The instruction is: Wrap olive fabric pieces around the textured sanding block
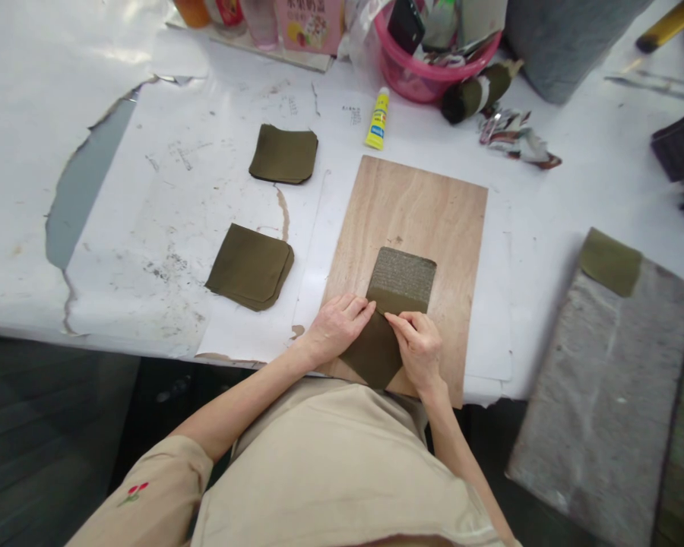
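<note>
Over a wooden board (427, 201), both hands pinch the edge of an olive fabric piece (373, 355). My left hand (339, 328) is closed on its upper left edge, fingertips pressed together. Thumb and fingers of my right hand (420, 346) grip the fabric a little further right. The cloth's lower corner hangs toward my body. Directly above the fingers lies a patch with a rough, grey-green textured face (403, 277), flat on the board; I cannot tell whether it is joined to the fabric. To the left lie a nearer stack of olive fabric pieces (249, 264) and a farther stack (285, 154).
A yellow glue tube (378, 120) lies beyond the board. Behind it stand a pink basket (427, 80) of odds and ends and a grey container (564, 45). A grey slab (609, 387) with an olive piece (611, 262) sits at right. The paper covering (165, 190) is torn at left.
</note>
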